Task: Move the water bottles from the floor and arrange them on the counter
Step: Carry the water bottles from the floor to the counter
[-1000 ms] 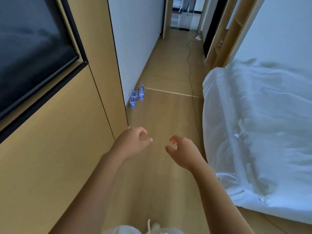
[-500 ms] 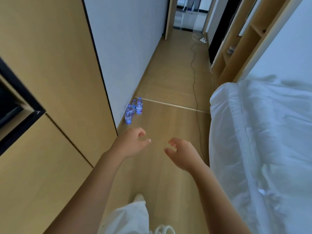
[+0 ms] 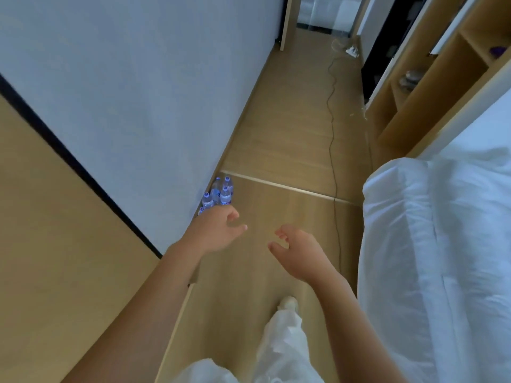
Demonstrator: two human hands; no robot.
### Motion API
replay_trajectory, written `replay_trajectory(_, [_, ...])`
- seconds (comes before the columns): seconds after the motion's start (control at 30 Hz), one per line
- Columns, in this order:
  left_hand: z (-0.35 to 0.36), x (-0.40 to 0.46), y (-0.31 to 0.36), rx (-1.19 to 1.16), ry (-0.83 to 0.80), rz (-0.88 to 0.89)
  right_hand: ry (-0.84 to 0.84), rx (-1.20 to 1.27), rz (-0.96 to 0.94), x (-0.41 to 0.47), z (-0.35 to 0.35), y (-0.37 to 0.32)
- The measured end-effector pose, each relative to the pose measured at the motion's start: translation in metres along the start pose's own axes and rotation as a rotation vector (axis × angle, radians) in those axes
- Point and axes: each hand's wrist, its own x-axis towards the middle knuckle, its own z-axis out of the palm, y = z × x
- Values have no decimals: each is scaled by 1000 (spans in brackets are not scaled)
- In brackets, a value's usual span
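A cluster of small water bottles with blue caps and labels stands upright on the wooden floor, pressed against the foot of the pale wall, just this side of a thin strip that crosses the floorboards. Their exact count is hard to tell, since the left hand overlaps the nearest one. Both hands are held out over the floor, holding nothing: the left hand has its fingers loosely curled and thumb out, and the right hand is likewise relaxed, fingers slightly bent. The 2 hands are near each other but apart. A bed with white bedding fills the right side, a black cable runs along the floor beside it, and a wooden panel lies to the left. A white trouser leg and shoe show below.
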Motion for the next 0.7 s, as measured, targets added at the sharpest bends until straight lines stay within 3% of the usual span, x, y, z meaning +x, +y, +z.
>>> replay_trajectory(0.43, [-10, 214, 56, -108, 183, -274, -186, -30, -76, 272, -121, 35])
replay_trajectory(0.57, [-14, 262, 49, -141, 232, -261, -264, 20, -109, 343, -120, 22])
replay_trajectory(0.7, [-16, 329, 15, -170, 177, -400, -370, 24, -149, 423, -104, 6])
